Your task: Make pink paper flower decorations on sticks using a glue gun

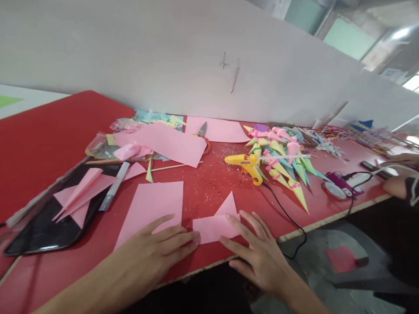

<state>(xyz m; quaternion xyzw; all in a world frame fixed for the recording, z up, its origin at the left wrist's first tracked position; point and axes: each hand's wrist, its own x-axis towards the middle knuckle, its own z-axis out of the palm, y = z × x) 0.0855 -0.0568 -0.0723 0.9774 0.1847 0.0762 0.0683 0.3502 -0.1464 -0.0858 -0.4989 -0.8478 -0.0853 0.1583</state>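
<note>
Okay so your left hand [160,250] has its fingertips at the left end of the small folded pink paper piece [209,230], fingers slightly apart, not pinching. Your right hand [258,248] is on its right end, fingers spread wide, nothing clamped. Just left of that folded piece there's a flat pink paper sheet [153,200]. Beyond it to the right, you've got a yellow plastic glue gun [247,165], then a multicoloured pile of paper cones [281,163]; farther back, orange-handled metal scissors [207,146].
</note>
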